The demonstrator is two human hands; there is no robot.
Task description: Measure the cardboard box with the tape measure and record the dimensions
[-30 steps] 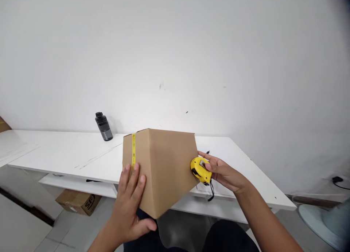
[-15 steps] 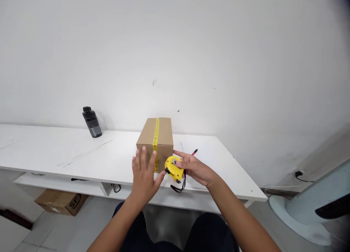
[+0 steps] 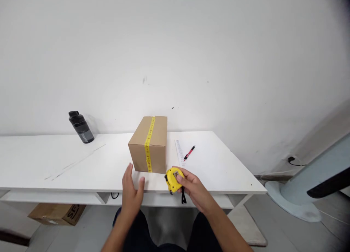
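Note:
A closed cardboard box (image 3: 136, 155) with yellow printed tape down its middle rests on the white table (image 3: 109, 172). My right hand (image 3: 193, 188) grips a yellow tape measure (image 3: 174, 180), its thumb on the metal clip and a black wrist strap dangling below. The measure is near the box's front right corner, over the table's front edge; no blade can be seen drawn out. My left hand (image 3: 132, 188) is open beside the box's front left corner, fingers raised and thumb apart; whether a fingertip touches the box I cannot tell.
Right of the box lie a printed paper sheet (image 3: 179, 153) and a red and black pen (image 3: 189, 153). A dark bottle (image 3: 81, 127) stands at the left near the wall. Beneath the table are a shelf and another carton (image 3: 58, 213). A pale rounded appliance (image 3: 303, 193) stands on the floor at right.
My left hand has dropped from the box's front face to its left corner. My right hand, still holding the tape measure, has come lower, uncovering the sheet and pen. The view has shifted slightly.

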